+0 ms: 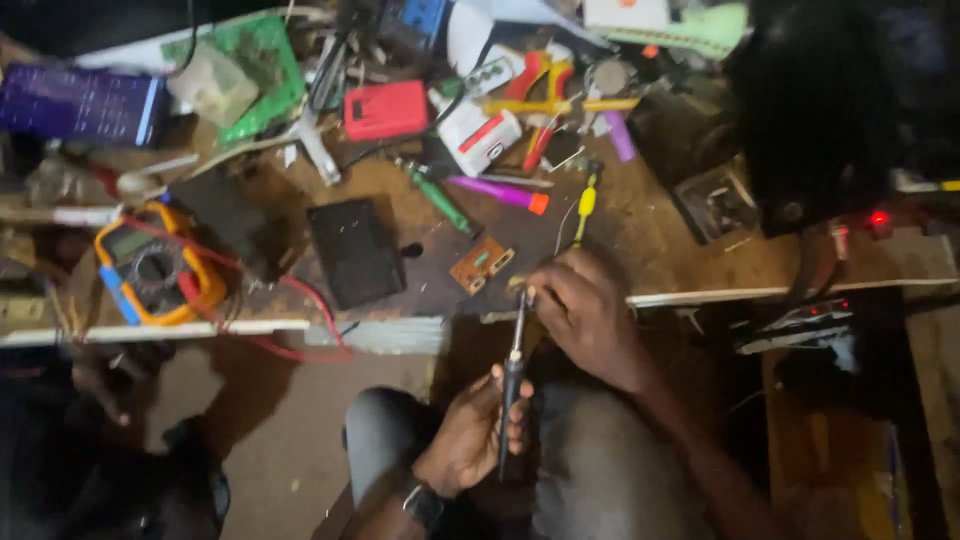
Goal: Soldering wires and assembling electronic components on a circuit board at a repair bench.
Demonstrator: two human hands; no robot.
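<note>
Head view: left hand (470, 430) fingers wrap screwdriver (513, 385) handle; right hand (585, 310) pinches a small, unclear part at tip, lower centre; risk: tip slips, jabbing fingers.

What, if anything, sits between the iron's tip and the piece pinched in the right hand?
Nothing visible. The iron, gripped by the left hand, runs straight up to the right hand at the bench edge; its tip meets the fingertips there.

The person is wearing a dark wristwatch (424, 503) at 6 o'clock on the left wrist, grey trousers (590, 470), and no sleeves.
</note>
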